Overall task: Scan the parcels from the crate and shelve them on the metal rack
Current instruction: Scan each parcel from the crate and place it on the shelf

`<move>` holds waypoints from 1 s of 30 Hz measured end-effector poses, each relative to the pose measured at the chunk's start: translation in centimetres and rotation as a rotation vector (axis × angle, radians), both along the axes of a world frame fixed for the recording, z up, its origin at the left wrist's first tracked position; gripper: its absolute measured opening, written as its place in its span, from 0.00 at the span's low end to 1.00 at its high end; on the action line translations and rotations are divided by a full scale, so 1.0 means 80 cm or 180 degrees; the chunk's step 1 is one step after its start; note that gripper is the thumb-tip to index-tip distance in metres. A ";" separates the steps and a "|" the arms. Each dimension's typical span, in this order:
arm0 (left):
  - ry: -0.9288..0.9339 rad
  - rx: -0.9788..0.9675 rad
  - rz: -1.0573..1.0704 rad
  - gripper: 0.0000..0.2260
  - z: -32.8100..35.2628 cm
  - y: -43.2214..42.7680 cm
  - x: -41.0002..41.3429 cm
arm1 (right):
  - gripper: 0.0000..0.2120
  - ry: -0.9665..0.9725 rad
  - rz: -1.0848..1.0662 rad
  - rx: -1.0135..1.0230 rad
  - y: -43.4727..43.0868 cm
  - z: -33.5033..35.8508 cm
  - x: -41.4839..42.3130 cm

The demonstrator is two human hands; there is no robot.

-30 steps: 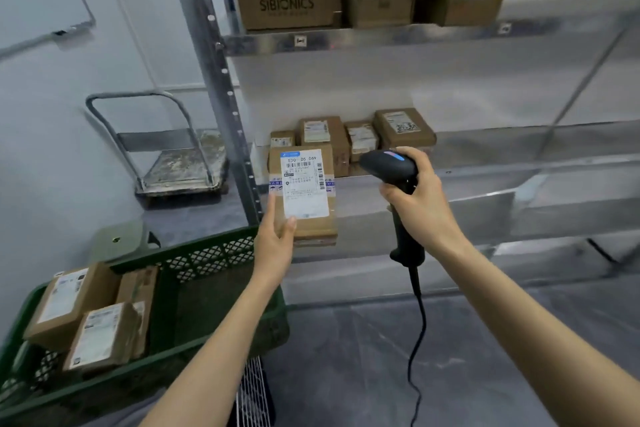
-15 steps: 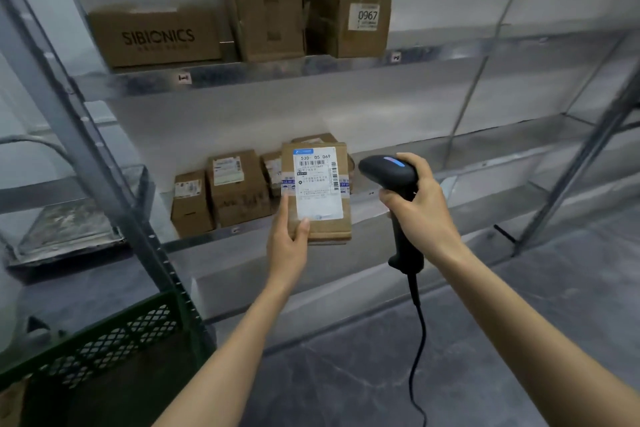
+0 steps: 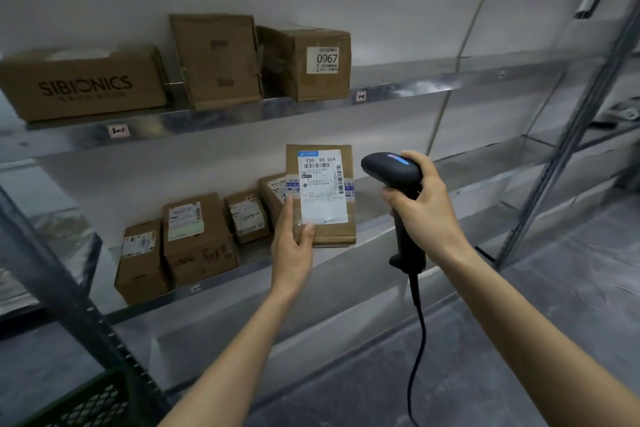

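Note:
My left hand (image 3: 293, 246) holds a flat brown parcel (image 3: 322, 194) upright by its lower left corner, white shipping label facing me, in front of the metal rack's middle shelf (image 3: 398, 229). My right hand (image 3: 420, 204) grips a black corded barcode scanner (image 3: 393, 172) just right of the parcel, its head level with the label. Several small labelled parcels (image 3: 195, 236) stand on the middle shelf to the left. Only a corner of the green crate (image 3: 86, 406) shows at the bottom left.
Three larger cartons sit on the upper shelf (image 3: 214, 114), among them a SIBIONICS box (image 3: 83, 83) and one marked 0967 (image 3: 311, 62). A dark rack upright (image 3: 52, 274) crosses the left foreground. The scanner cable (image 3: 417, 357) hangs down over the grey floor.
The view has swung right and up, so the crate has almost left the frame. Both hands have carried the parcel and scanner closer to the middle shelf, right of the shelved parcels.

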State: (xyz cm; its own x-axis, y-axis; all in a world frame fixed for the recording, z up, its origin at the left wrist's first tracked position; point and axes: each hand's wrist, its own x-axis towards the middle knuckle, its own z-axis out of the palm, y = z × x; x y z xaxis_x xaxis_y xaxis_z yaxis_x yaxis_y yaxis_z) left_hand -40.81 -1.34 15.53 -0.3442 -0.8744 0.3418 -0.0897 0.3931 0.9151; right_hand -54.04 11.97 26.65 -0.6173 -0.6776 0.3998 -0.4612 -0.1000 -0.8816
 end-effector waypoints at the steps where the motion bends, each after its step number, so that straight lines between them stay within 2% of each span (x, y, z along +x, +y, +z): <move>1: 0.0007 -0.0021 0.0022 0.27 0.001 0.000 -0.007 | 0.23 0.0016 0.0014 -0.0008 -0.002 0.001 -0.008; 17: 0.0188 -0.0180 0.1039 0.27 0.010 0.079 -0.172 | 0.23 0.0028 0.0882 -0.0155 0.044 0.019 -0.192; 30: -0.0050 -0.0418 0.1573 0.27 0.023 0.150 -0.219 | 0.24 -0.0027 0.1510 -0.0113 0.099 0.028 -0.237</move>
State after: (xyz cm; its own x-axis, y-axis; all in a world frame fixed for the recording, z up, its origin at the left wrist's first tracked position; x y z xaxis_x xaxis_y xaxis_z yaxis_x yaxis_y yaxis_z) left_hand -58.34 10.63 17.37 0.0935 -0.8840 0.4580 -0.3072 0.4119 0.8579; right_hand -73.00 19.91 28.91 -0.2464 -0.8714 0.4242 -0.3502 -0.3281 -0.8773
